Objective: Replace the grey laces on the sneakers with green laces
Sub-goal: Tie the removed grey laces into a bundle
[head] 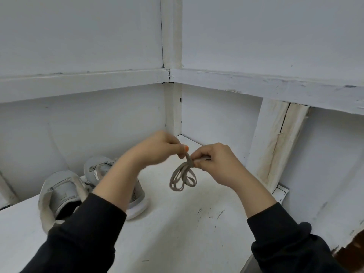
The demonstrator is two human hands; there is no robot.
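A bundle of grey lace point(183, 177) hangs in several loops above the white surface, in the middle of the view. My left hand point(157, 149) pinches one strand of it near the top, and my right hand point(214, 160) grips the gathered top of the loops from the right. Two grey sneakers stand at the left: the near sneaker point(59, 196) with its heel toward me, and the far sneaker point(102, 170) partly hidden behind my left forearm. No green lace is in view.
The white table point(187, 233) fills a corner between white walls with wooden battens point(173, 107). A slanted white beam point(275, 142) leans at the right. Scuff marks dot the surface near the front.
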